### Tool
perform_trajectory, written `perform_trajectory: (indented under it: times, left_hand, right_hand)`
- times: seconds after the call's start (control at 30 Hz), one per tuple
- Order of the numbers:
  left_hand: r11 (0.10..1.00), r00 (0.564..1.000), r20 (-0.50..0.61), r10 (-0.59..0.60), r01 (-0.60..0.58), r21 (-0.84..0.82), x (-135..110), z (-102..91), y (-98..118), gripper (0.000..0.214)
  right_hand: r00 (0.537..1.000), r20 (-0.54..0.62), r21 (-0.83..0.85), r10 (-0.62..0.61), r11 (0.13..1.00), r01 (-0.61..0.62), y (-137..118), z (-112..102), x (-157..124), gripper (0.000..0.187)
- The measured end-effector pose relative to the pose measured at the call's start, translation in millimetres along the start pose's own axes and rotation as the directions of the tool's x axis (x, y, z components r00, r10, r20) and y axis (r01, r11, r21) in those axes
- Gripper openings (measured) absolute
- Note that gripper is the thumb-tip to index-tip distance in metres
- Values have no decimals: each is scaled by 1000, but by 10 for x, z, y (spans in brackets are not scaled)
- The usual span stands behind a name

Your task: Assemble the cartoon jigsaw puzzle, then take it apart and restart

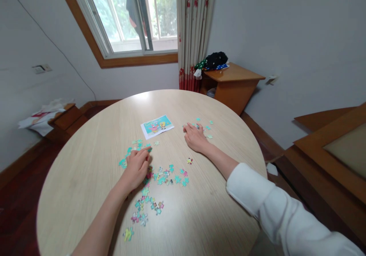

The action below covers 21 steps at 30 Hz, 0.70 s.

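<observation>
Teal jigsaw pieces (123, 162) lie loose around my left hand (138, 167), palm down on the table. Its index finger reaches out over the pieces, its tip at or just above a teal one; the other fingers are partly bent. My right hand (195, 137) rests farther off to the right, fingers spread and bent down among a smaller group of pale teal pieces (209, 136). What lies under its fingertips is partly hidden. Between and beyond the hands is a picture card (157, 126) with pink and yellow cartoon figures. A single yellow-and-red piece (190, 160) sits apart.
More mixed-colour pieces (162, 180) spread across the middle of the round wooden table (80, 164), with others (143, 220) nearer me. Past its far right edge stands a wooden cabinet (237, 73) with dark cloth (216, 61) on top. A curtain (194, 31) hangs beside the window.
</observation>
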<state>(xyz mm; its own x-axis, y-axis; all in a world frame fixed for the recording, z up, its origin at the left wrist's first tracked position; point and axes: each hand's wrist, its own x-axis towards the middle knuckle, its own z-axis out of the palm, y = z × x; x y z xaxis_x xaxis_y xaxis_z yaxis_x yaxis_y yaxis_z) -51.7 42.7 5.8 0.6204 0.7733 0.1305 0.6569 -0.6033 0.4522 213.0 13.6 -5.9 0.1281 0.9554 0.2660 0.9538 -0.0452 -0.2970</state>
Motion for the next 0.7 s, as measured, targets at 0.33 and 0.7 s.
perform_trajectory:
  times: [0.33,0.7]
  left_hand:
    - [1000,999,-42,-12,11,-11,1,-29,-34,18]
    - [1000,999,-41,-26,26,-6,-7,-57,1,19]
  right_hand:
    - [984,-121,279,-129,947,158,-91,-122,-432,20]
    - [956,-166,95,243,969,-230,550,-55,-150,19]
